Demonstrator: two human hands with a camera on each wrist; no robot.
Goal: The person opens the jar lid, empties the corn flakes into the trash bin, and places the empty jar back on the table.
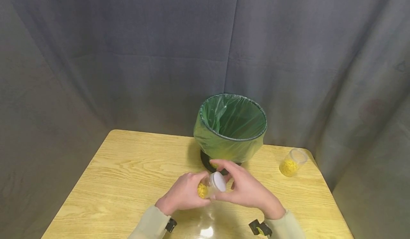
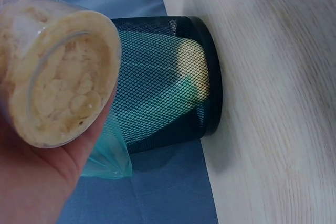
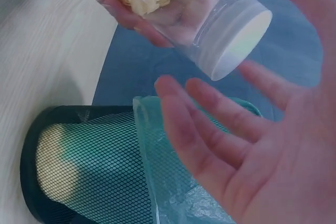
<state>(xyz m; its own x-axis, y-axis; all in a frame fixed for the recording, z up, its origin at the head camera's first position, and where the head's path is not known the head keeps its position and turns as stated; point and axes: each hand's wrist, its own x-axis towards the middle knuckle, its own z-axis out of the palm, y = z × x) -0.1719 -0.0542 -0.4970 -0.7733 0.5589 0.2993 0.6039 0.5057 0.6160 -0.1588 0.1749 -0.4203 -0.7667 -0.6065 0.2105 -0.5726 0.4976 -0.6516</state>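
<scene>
My left hand (image 1: 184, 192) grips a clear plastic jar (image 1: 209, 187) partly filled with yellow, flake-like pieces. The jar lies tilted, with its white screw lid (image 3: 241, 43) toward my right hand. In the left wrist view the jar's round base (image 2: 71, 85) faces the camera and the pieces show through it. My right hand (image 1: 248, 189) is beside the lid, fingers spread and only gently bent. In the right wrist view a gap shows between most of its fingertips and the lid; whether the thumb touches it I cannot tell.
Just beyond the hands stands a dark mesh wastebasket (image 2: 163, 77) with a green plastic liner (image 1: 230, 148) folded over its rim. A second clear jar (image 1: 293, 162), with yellow pieces and no lid visible, stands at the right of the wooden table (image 1: 128, 175). Grey curtains (image 1: 153, 53) hang behind.
</scene>
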